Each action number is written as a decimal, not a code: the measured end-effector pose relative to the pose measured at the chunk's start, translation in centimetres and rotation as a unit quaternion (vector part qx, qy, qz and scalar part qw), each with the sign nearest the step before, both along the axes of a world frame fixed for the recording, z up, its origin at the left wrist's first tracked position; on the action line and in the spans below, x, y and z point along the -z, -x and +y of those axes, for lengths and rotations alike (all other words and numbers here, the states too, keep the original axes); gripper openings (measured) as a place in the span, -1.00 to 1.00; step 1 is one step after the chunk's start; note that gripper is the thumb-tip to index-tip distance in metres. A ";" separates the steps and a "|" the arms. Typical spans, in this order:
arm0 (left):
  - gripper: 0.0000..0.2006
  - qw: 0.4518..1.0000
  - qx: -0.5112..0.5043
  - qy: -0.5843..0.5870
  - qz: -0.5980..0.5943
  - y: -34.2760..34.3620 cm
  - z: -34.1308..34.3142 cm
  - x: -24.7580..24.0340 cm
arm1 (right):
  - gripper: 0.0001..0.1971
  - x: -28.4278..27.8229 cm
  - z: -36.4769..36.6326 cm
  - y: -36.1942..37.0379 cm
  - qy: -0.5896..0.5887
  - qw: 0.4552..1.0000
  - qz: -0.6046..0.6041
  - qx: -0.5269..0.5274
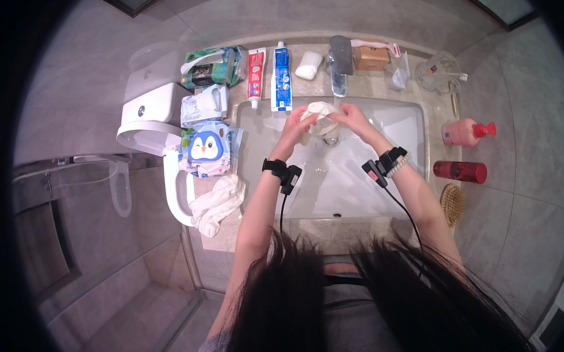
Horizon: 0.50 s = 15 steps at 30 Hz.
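A small white cloth (319, 110) is held between my hands above the far part of the white sink (375, 185). The fingers of my left hand (294, 128) close on its left side. Gripping its right edge is my right hand (356, 120). The cloth is bunched, and I cannot make out whether it is a sock or a rag. Just beyond it stands the metal faucet (340, 68), its spout end close to the cloth. Below the cloth the round drain (332, 141) shows in part, and the basin looks wet.
Behind the sink lie a red tube (255, 77), a blue toothpaste tube (282, 80) and white soap (309, 64). Wipes packs (205, 147) and a crumpled white cloth (218, 206) occupy the left counter. A pink pump bottle (464, 132), red bottle (459, 171) and brush (452, 204) line the right.
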<state>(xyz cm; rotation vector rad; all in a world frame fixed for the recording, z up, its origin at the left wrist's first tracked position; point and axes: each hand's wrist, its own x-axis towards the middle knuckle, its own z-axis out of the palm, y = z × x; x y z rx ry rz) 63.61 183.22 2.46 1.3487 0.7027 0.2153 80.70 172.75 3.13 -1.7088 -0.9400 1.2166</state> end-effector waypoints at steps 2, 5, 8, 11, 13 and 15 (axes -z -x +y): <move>-0.55 0.995 -0.057 0.077 -0.007 0.6 -0.5 1.8 | -0.74 -0.1 0.9 0.1 -0.019 0.998 -0.003 0.066; -0.43 0.990 -0.049 0.126 0.029 0.4 -2.0 4.1 | -0.72 0.0 1.4 1.0 -0.075 0.896 0.399 0.181; -0.46 0.884 -0.104 0.440 -0.114 -1.8 -3.6 5.4 | -0.64 -0.1 1.1 1.5 -0.147 0.797 0.584 0.051; -0.54 0.798 -0.158 0.524 -0.251 -3.9 -4.8 5.6 | -0.53 -0.2 0.9 1.8 -0.075 0.823 0.541 0.156; -0.58 0.794 -0.186 0.514 -0.266 -4.6 -5.0 5.4 | -0.60 0.1 1.0 2.2 -0.166 0.907 0.334 0.195; -0.61 0.800 -0.205 0.510 -0.240 -5.0 -5.1 5.0 | -0.65 0.5 1.1 3.0 -0.233 0.935 0.092 0.252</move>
